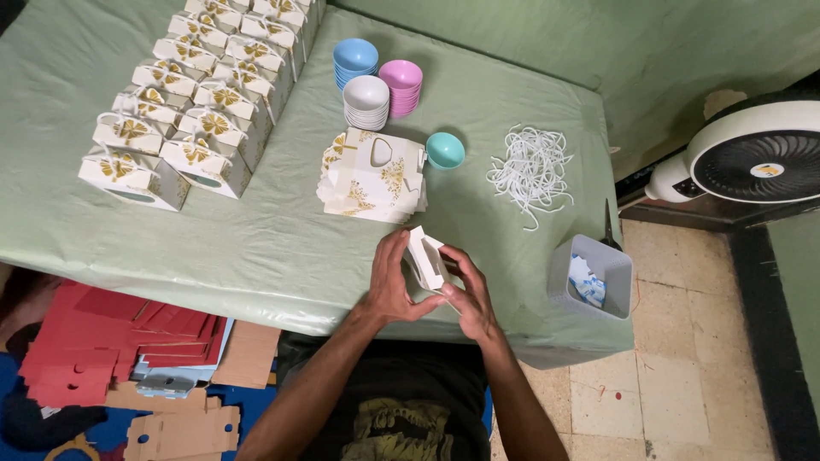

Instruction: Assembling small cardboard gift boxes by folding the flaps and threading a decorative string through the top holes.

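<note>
Both my hands hold a small white paper box [425,258] just above the near edge of the green-covered table [256,248]. My left hand [393,286] grips its left side with the fingers upright. My right hand [470,294] presses against its right and lower side. The box is partly folded, its open top facing up. Just beyond it lies a stack of flat white box blanks with gold print [373,175].
Rows of finished white and gold boxes [192,94] fill the table's far left. Stacks of blue [355,60], pink [401,84] and white bowls [366,101], one teal bowl [445,150], white strings [531,171], a grey bin [591,277], a fan [752,154]. Red cardboard [102,346] on the floor.
</note>
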